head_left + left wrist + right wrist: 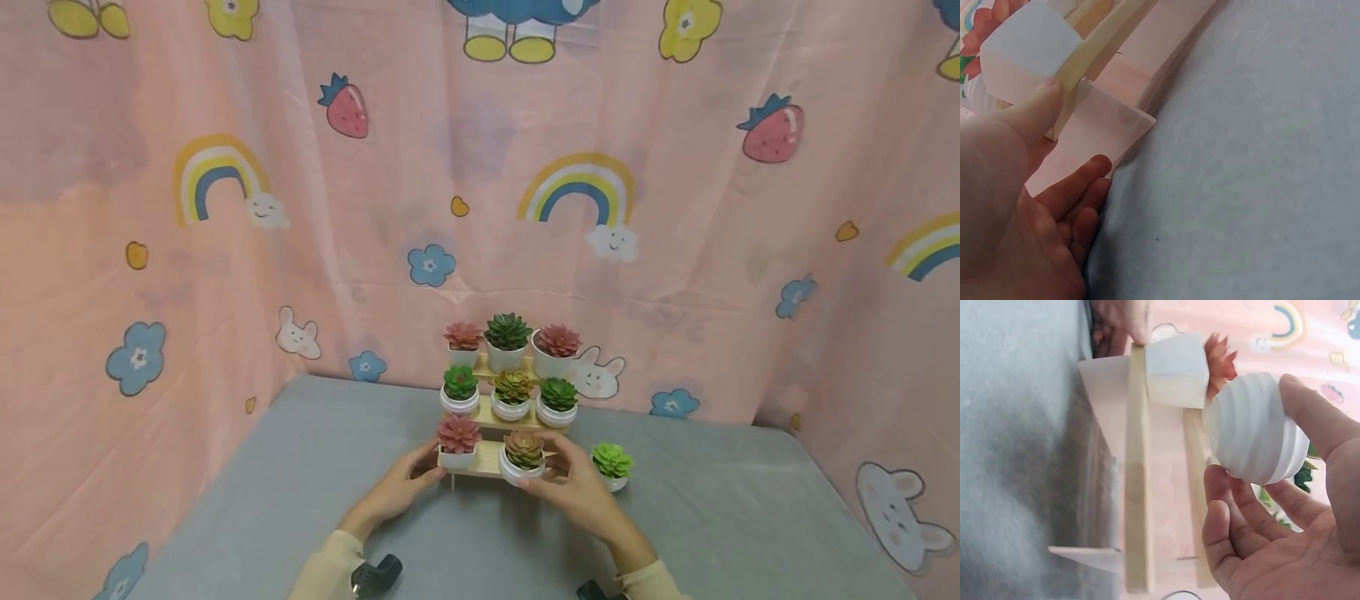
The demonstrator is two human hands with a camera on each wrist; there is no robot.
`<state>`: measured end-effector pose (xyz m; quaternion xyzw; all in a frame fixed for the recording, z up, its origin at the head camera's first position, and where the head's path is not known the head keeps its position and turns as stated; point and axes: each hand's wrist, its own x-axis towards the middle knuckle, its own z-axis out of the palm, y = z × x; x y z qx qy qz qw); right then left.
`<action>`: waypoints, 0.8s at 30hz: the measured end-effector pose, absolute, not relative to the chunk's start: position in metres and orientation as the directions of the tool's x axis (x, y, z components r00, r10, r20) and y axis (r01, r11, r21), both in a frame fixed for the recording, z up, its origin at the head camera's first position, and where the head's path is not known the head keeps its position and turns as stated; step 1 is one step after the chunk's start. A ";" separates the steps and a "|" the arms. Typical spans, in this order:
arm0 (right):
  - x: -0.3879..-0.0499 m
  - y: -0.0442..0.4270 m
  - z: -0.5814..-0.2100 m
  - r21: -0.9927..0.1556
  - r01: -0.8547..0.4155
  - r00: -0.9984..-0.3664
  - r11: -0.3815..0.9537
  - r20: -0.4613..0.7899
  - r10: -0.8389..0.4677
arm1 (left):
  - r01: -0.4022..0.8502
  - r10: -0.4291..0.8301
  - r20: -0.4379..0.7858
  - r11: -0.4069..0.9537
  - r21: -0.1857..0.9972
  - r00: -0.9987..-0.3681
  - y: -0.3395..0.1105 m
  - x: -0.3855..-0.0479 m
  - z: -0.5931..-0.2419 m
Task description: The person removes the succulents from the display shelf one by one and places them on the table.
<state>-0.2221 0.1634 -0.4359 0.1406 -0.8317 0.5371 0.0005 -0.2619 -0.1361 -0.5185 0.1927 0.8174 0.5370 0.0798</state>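
Observation:
My right hand [581, 492] grips a round ribbed white pot [1257, 428] with a brownish succulent [523, 448], held at the lowest wooden shelf [486, 458]; the right wrist view shows the pot off the board. At that shelf's left end, my left hand [401, 492] touches the corner by a square white pot [1029, 50] with a red succulent [458, 433]. The left thumb lies against the board and pot, other fingers beside the clear side panel [1085, 137]. Small potted succulents fill the middle and top tiers.
A bright green succulent [612, 460] in a white pot stands on the grey table [720, 500], right of the stand and close to my right hand. Behind the table hangs a pink patterned curtain [480, 125].

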 end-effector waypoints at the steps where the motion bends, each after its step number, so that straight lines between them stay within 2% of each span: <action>1: -0.221 0.165 -0.433 -0.890 -0.247 -0.958 0.383 0.164 -0.237 | 0.237 0.397 0.087 0.348 0.907 -0.914 -0.137 -0.262 -0.518; 17: -0.201 0.217 -0.417 -0.862 -0.275 -0.960 0.426 0.268 -0.077 | 0.241 0.419 0.085 0.334 0.911 -0.904 -0.133 -0.257 -0.516; 24: -0.201 0.238 -0.411 -0.837 -0.270 -0.956 0.477 0.290 -0.032 | 0.203 0.374 0.060 0.355 0.913 -0.925 -0.131 -0.259 -0.514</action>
